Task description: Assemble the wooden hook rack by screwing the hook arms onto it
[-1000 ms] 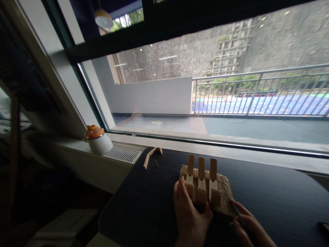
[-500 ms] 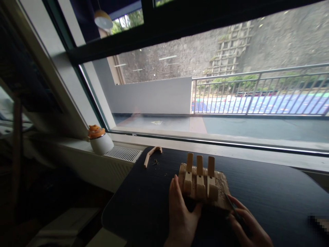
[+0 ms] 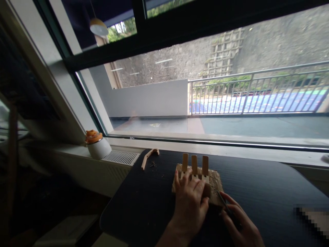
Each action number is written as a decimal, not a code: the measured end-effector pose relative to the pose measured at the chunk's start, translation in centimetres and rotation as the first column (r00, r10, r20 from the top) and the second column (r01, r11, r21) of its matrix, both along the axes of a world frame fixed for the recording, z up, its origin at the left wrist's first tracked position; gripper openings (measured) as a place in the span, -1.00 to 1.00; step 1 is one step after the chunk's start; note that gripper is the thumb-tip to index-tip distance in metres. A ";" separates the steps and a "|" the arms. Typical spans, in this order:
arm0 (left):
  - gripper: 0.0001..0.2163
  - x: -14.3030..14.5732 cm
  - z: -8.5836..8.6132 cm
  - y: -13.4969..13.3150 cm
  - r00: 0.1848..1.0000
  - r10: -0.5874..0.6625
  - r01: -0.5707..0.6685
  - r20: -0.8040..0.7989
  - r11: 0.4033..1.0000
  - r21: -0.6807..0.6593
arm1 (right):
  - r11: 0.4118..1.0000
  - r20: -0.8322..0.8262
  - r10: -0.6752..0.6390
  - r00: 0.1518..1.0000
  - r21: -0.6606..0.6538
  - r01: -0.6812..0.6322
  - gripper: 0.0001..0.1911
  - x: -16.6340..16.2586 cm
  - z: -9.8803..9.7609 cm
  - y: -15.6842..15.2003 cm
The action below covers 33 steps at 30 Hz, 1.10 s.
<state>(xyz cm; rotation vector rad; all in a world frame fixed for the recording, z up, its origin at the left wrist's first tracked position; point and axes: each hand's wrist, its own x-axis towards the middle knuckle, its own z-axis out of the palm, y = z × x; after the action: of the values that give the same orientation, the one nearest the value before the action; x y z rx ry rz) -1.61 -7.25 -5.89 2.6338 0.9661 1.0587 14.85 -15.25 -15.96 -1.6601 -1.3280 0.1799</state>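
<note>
A thick block that looks like corrugated cardboard (image 3: 216, 176) lies on a dark table. Three curved wooden hooks (image 3: 205, 166) stand in a row on it, tips up, with small dark holes in them. My left hand (image 3: 189, 200) grips over the block, fingers spread across the hooks and thumb near the front edge. My right hand (image 3: 241, 219) is closed around a slim dark tool (image 3: 223, 199), its thin end touching the block's right part, which is pitted with small holes. The tool's exact kind is too dim to tell.
A loose wooden hook (image 3: 147, 158) lies at the table's far left beside a few small dark bits (image 3: 153, 164), possibly screws. A white pot with an orange top (image 3: 97, 145) stands on the sill by a vent grille (image 3: 122, 157). A pixelated object (image 3: 315, 219) lies at right.
My left hand has moved from the block's left side to over the hooks. The right hand keeps its tool at the block's right part. The view has shifted slightly.
</note>
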 end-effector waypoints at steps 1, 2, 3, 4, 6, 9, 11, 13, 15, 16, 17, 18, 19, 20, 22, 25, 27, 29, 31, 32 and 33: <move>-0.62 0.2 0.0 -0.1 1.000 0.008 -0.008 0.008 1.000 -0.006 | 1.000 -0.003 0.006 1.000 -0.007 -0.006 -0.75 0.0 0.0 0.0; -0.64 0.3 0.0 -0.3 1.000 0.019 -0.019 0.016 1.000 -0.011 | 1.000 -0.007 0.008 1.000 -0.009 -0.008 -0.76 0.0 0.1 0.0; -0.65 0.4 0.1 -0.4 0.999 0.029 -0.028 0.022 0.999 -0.016 | 1.000 -0.009 0.012 1.000 -0.008 -0.012 -0.76 -0.1 0.2 0.0; -0.66 0.6 0.2 -0.6 0.999 0.037 -0.037 0.026 0.999 -0.021 | 1.000 -0.012 0.015 1.000 -0.004 -0.015 -0.76 -0.1 0.2 0.0; -0.71 0.9 0.4 -0.8 0.999 0.043 -0.043 0.027 0.999 -0.025 | 1.000 -0.020 0.016 1.000 0.011 -0.016 -0.77 -0.2 0.4 0.0; -0.80 1.4 0.7 -0.9 0.999 0.032 -0.031 0.025 0.999 -0.021 | 0.999 -0.022 0.018 1.000 0.034 -0.017 -0.78 -0.3 0.5 -0.1; -0.81 1.5 0.7 -0.8 0.999 0.030 -0.029 0.029 0.999 -0.015 | 0.999 -0.016 0.019 1.000 0.042 -0.019 -0.79 -0.3 0.6 -0.1; -0.79 1.5 0.7 -0.7 0.999 0.038 -0.038 0.036 0.999 -0.004 | 0.999 -0.008 0.021 1.000 0.039 -0.020 -0.79 -0.4 0.6 -0.1; -0.79 1.5 0.7 -0.6 0.998 0.046 -0.047 0.036 0.999 0.005 | 0.999 -0.002 0.021 1.000 0.032 -0.021 -0.79 -0.4 0.6 -0.1; -0.80 1.5 0.8 -0.6 0.998 0.048 -0.049 0.033 0.999 0.006 | 0.999 0.001 0.021 1.000 0.031 -0.021 -0.79 -0.4 0.7 -0.1; -0.81 1.5 0.9 -0.6 0.998 0.048 -0.048 0.027 0.999 0.004 | 0.999 0.003 0.019 1.000 0.031 -0.019 -0.79 -0.4 0.7 -0.1; -0.81 1.6 0.9 -0.7 0.999 0.046 -0.046 0.020 0.999 -0.001 | 0.999 0.005 0.017 1.000 0.030 -0.017 -0.78 -0.4 0.7 -0.1; -0.80 1.6 0.9 -0.7 0.999 0.045 -0.045 0.015 0.999 -0.004 | 0.999 0.008 0.015 1.000 0.028 -0.015 -0.78 -0.5 0.7 -0.1; -0.77 1.5 0.9 -0.7 0.999 0.048 -0.048 0.012 0.999 -0.005 | 1.000 0.011 0.014 1.000 0.025 -0.014 -0.78 -0.5 0.8 -0.1; -0.65 1.0 0.7 -0.6 0.997 0.072 -0.073 0.012 0.997 0.010 | 1.000 0.019 0.013 1.000 0.020 -0.013 -0.78 -0.5 0.8 -0.1; -0.48 -1.2 -0.7 -0.2 0.984 0.174 -0.176 0.034 0.983 0.061 | 1.000 0.032 0.021 0.999 0.012 -0.022 -0.77 -0.3 0.8 -0.1; -0.51 -3.4 -2.3 0.2 0.957 0.280 -0.286 0.079 0.956 0.073 | 1.000 0.039 0.028 0.999 0.001 -0.028 -0.77 0.0 0.7 -0.2; -0.55 -5.5 -4.2 0.6 0.918 0.380 -0.388 0.116 0.920 0.050 | 1.000 0.044 0.005 0.999 -0.013 -0.005 -0.75 0.4 0.4 -0.4; -0.59 -7.1 -5.7 0.8 0.897 0.423 -0.429 0.130 0.903 0.025 | 0.997 0.044 -0.060 0.997 -0.036 0.062 -0.73 0.8 0.0 -0.6; -0.60 -7.6 -6.3 0.8 0.894 0.428 -0.433 0.129 0.902 0.006 | 0.994 0.040 -0.099 0.994 -0.051 0.101 -0.71 1.0 -0.2 -0.7; -0.62 -7.9 -6.6 0.7 0.893 0.429 -0.432 0.133 0.902 -0.011 | 0.988 0.033 -0.139 0.990 -0.065 0.141 -0.69 1.2 -0.3 -0.9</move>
<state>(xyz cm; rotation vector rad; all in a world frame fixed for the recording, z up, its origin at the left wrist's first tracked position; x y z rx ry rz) -9.49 -6.51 -12.53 2.3769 1.5614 1.3138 16.05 -16.10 -16.23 -1.8117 -1.2325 0.1191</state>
